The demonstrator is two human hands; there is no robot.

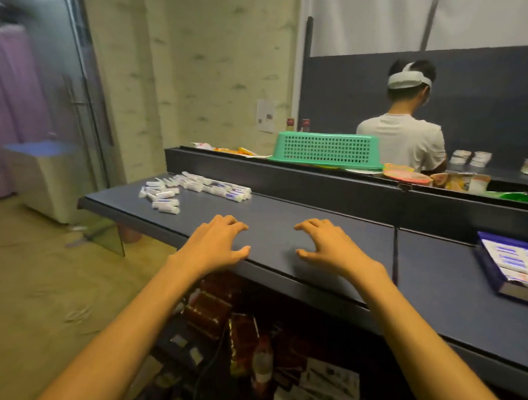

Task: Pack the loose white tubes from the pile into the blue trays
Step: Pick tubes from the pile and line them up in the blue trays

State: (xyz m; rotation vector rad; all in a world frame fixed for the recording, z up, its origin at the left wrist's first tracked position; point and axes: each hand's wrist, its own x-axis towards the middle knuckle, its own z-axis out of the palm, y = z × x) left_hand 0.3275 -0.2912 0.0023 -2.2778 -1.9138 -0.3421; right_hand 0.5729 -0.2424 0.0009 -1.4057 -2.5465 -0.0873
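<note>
A pile of loose white tubes (193, 188) with purple labels lies at the far left end of the dark table (436, 270). A blue tray (491, 273) holding rows of white tubes sits at the right edge, partly cut off by the frame. My left hand (216, 241) rests palm down near the table's front edge, fingers spread, holding nothing. My right hand (330, 244) rests the same way a little to the right, also holding nothing. Both hands are well apart from the pile and from the tray.
A raised dark ledge (319, 178) runs behind the table, with an upturned green basket (326, 149) and snack packets on it. A person in a white shirt (403, 136) stands beyond, back turned. Boxes and a bottle (262, 362) sit under the table. A white bin (48, 176) stands at left.
</note>
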